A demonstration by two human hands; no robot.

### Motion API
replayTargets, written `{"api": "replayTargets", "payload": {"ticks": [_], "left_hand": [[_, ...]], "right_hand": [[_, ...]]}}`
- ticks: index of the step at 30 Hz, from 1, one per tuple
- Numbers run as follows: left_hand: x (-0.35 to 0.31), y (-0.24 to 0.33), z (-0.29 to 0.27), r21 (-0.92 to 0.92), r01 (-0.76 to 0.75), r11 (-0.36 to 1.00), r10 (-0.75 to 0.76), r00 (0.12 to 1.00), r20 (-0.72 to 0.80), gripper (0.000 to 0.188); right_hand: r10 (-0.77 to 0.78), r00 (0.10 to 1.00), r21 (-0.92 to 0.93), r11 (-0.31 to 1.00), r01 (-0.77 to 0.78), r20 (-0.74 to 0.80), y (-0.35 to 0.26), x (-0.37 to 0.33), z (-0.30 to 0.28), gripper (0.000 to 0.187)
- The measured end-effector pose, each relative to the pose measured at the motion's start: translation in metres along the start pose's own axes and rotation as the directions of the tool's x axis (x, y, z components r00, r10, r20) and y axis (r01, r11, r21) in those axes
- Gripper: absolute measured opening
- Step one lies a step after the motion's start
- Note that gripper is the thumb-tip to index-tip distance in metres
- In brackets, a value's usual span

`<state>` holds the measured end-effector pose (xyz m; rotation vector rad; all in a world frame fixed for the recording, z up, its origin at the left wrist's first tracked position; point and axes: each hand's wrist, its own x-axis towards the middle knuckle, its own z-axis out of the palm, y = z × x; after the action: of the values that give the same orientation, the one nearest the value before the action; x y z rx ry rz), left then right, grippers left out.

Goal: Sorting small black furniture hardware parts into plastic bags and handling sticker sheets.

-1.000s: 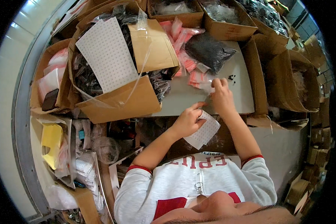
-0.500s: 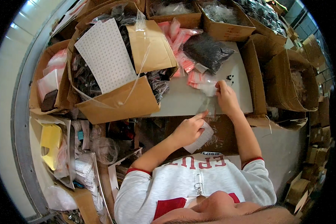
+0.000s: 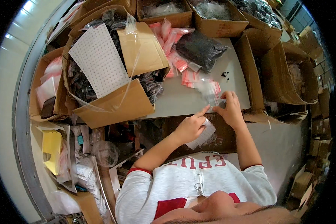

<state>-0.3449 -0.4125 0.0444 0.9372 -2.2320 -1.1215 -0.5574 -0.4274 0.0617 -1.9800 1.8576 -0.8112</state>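
Note:
My left hand [image 3: 190, 130] holds a small sheet of white labels [image 3: 203, 136] below its curled fingers, while its index finger points out to the table's near edge. The tip of that finger is close to my right thumb. My right hand [image 3: 230, 112] rests by the same edge with thumb and fingers apart. Just beyond the fingertips lie clear zip bags with red strips [image 3: 209, 89], partly overlapping. Several tiny black parts [image 3: 225, 75] sit on the white tabletop [image 3: 175, 97] past my right hand. Whether my thumb presses on a bag is too small to tell.
A large carton [image 3: 115, 106] of dark packed items stands at the left, with a white dotted sheet [image 3: 99, 59] on top. Behind the zip bags lies a plastic bag of black parts [image 3: 201, 49]. More open cartons [image 3: 283, 78] line the right and back.
My right hand has come down from the far part of the zip bags toward my left index finger, and its fingers have spread. My left hand keeps the label sheet. The view has shifted slightly.

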Motion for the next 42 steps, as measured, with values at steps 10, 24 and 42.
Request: {"api": "replayTargets", "payload": {"ticks": [10,24,42], "left_hand": [[-0.007,-0.003,0.004,0.022,-0.108,0.994,0.108,0.994,-0.019,0.014],[0.0,-0.005,0.0,-0.075,-0.073,0.995,0.073,0.997,-0.001,0.014],[-0.012,0.006,0.004,-0.148,-0.041,0.988,0.009,0.978,-0.208,0.016]], "right_hand": [[-0.064,0.996,-0.097,0.994,0.058,-0.059,0.008,0.022,0.031,0.019],[0.217,0.974,-0.093,0.973,-0.211,0.061,0.004,-0.004,-0.009,0.043],[-0.176,0.943,0.319,0.944,0.08,0.284,-0.049,-0.033,-0.025,0.02]]}}
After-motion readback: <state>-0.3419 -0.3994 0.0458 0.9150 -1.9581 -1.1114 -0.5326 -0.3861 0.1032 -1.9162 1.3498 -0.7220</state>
